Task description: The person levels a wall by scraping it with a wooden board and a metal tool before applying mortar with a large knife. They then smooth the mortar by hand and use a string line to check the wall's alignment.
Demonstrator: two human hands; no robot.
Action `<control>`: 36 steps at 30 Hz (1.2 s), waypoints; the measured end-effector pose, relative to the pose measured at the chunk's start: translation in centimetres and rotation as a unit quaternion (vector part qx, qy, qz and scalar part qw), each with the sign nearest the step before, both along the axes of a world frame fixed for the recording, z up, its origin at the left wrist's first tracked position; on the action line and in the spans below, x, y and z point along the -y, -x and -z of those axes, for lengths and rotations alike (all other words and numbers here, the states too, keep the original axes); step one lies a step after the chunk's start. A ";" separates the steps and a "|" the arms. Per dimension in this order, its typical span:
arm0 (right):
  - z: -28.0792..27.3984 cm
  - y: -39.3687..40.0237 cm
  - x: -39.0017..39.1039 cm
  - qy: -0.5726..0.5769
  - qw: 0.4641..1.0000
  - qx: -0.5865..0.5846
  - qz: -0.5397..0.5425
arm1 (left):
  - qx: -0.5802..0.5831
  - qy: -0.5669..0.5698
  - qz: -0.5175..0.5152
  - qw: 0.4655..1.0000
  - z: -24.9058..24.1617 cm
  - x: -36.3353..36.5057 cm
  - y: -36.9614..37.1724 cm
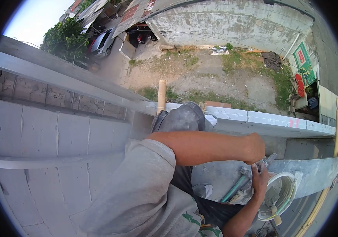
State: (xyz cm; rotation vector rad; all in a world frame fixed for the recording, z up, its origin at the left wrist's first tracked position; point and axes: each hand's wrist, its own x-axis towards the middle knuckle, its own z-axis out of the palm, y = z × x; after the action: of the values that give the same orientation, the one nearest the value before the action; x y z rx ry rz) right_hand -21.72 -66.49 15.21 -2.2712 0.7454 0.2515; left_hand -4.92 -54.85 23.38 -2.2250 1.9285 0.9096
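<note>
My left hand (254, 148) is closed in a fist at the end of a bare forearm, right of centre. Just below it, the bent fingers of my right hand (260, 176) meet it. Whatever lies between them is mostly hidden. A small greyish metal-looking piece (270, 159) shows beside the fingertips. Right of my right hand stands a round bucket (294, 185) with grey mortar-like material inside and a tool with a pale handle (276, 219) at its lower rim. A teal bar (234, 189) lies left of my right hand.
A pale block wall top (232, 113) runs past my bent knee (188, 116), with a wooden post (161, 94) beside it. A block wall (38, 130) stands left. Far below lie a yard (216, 75) and parked car (103, 42). Bamboo poles (337, 130) rise at right.
</note>
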 end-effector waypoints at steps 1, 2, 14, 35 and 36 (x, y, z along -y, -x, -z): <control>0.2 0.1 0.1 0.000 1.000 0.000 0.000 | -0.001 0.003 0.000 1.000 0.1 0.0 0.0; 0.5 0.2 0.2 -0.007 1.000 0.005 0.000 | -0.001 0.007 0.001 1.000 0.1 0.0 0.0; 0.6 0.1 0.6 -0.021 1.000 0.011 0.002 | -0.001 0.003 0.003 1.000 0.4 0.4 0.2; -0.7 1.7 0.7 0.015 0.997 -0.002 0.072 | -0.024 0.008 0.060 0.998 -0.3 0.9 0.7; -1.3 1.7 0.7 0.000 0.998 -0.009 0.057 | -0.017 0.003 0.052 0.999 -0.2 0.8 0.8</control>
State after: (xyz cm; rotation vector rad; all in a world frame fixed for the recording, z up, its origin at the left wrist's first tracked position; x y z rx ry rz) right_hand -23.38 -67.20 16.48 -2.2197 0.8817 0.2174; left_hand -5.73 -55.67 23.55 -2.1033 2.0418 0.9343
